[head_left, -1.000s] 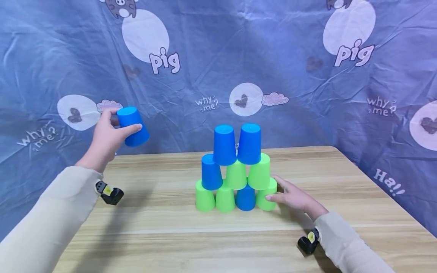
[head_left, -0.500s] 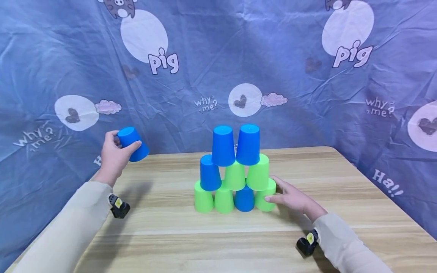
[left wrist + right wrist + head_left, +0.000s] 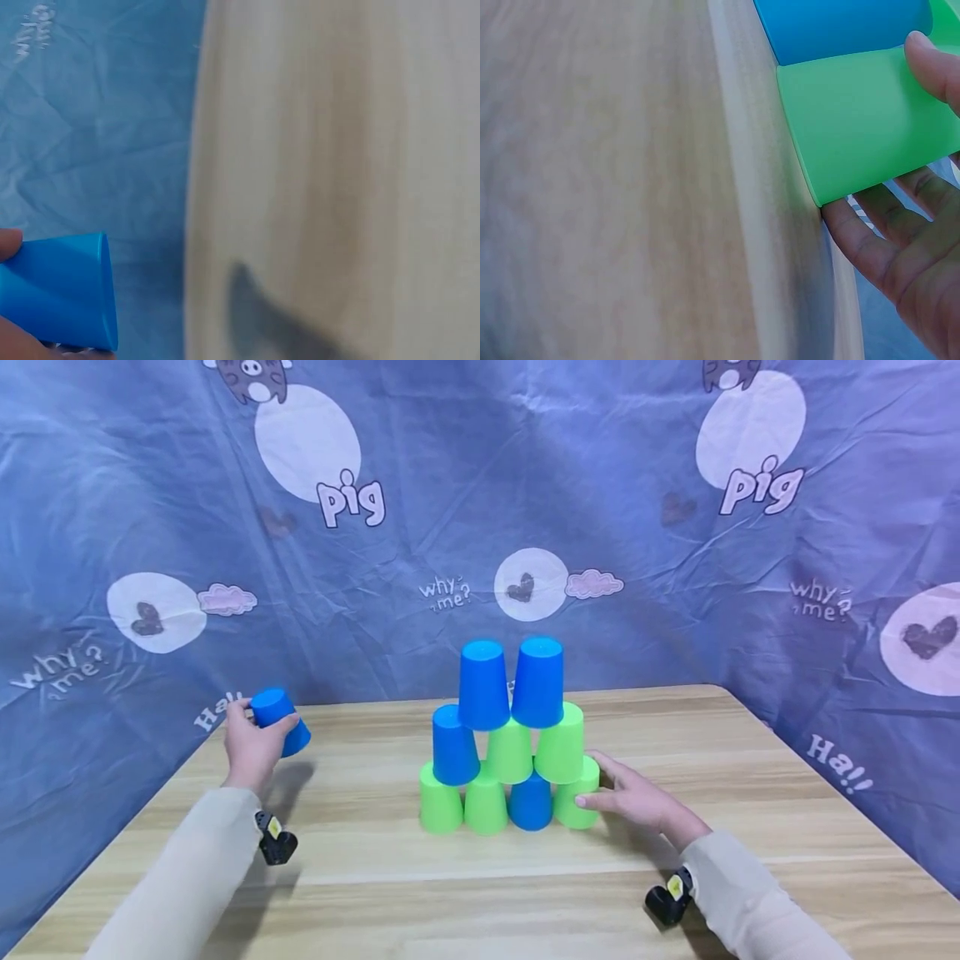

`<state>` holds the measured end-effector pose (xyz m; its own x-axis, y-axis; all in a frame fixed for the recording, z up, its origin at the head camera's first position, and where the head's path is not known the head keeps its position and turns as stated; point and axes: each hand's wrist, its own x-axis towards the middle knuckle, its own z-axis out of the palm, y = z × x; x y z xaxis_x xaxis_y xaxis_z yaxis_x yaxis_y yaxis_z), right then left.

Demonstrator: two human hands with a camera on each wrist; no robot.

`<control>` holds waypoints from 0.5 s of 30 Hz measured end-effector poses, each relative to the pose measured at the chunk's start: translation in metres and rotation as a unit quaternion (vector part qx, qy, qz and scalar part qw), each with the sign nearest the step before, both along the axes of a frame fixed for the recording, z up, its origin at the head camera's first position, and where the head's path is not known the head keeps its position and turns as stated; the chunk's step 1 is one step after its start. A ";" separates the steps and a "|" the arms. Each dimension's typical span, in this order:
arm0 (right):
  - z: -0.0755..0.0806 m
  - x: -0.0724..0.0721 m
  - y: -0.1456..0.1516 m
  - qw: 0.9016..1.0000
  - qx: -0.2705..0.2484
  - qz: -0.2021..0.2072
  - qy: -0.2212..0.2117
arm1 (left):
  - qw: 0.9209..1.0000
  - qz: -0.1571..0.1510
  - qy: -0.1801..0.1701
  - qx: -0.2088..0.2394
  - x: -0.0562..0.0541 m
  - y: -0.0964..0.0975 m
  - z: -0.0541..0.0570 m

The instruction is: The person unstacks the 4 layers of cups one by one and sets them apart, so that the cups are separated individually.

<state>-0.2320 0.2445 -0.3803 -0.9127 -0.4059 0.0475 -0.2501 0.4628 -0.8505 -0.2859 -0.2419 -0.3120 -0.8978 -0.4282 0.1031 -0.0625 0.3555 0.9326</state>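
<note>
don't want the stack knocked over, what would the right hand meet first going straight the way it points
The green cup at the bottom row's right end, which the right hand holds between thumb and fingers. Beyond it, probably that row's blue cup; depth is unclear.

At the head view's left, the left hand [image 3: 251, 747] is gripping, its forearm [image 3: 176, 881] slanting up from the bottom edge; right of centre, the right hand [image 3: 633, 802] is holding, thumb [image 3: 934, 69] and fingers [image 3: 861, 240] parted.

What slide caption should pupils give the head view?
Left hand holds a tapered blue plastic cup; right hand holds a tapered green plastic cup at the base of a three-tier stack.
</note>
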 end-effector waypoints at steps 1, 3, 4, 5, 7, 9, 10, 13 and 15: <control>0.000 0.000 -0.001 1.000 -0.001 0.000 0.001 | 1.000 0.006 -0.003 -0.001 0.000 -0.001 -0.004; 0.000 -0.001 -0.002 1.000 -0.002 -0.007 0.001 | 1.000 0.016 -0.008 -0.003 0.000 -0.001 -0.013; 0.000 -0.001 -0.002 1.000 0.000 -0.010 0.003 | 1.000 0.019 -0.010 -0.001 0.000 -0.001 -0.017; 0.001 -0.001 -0.002 1.000 0.001 -0.009 0.003 | 1.000 0.022 -0.013 0.000 0.000 -0.002 -0.021; 0.001 0.000 -0.002 1.000 0.005 -0.008 0.003 | 0.999 0.026 -0.022 0.008 0.001 -0.002 -0.029; 0.002 0.000 -0.001 1.000 0.008 -0.006 0.002 | 0.999 0.032 -0.028 0.019 0.001 -0.003 -0.037; 0.002 0.001 -0.001 1.000 0.009 -0.005 0.001 | 0.999 0.035 -0.033 0.023 0.001 -0.004 -0.040; 0.003 0.002 -0.001 1.000 0.010 -0.004 -0.001 | 0.998 0.043 -0.041 0.025 0.000 -0.005 -0.048; 0.002 0.003 -0.001 1.000 0.008 -0.005 -0.006 | 0.998 0.047 -0.042 0.025 -0.001 -0.005 -0.053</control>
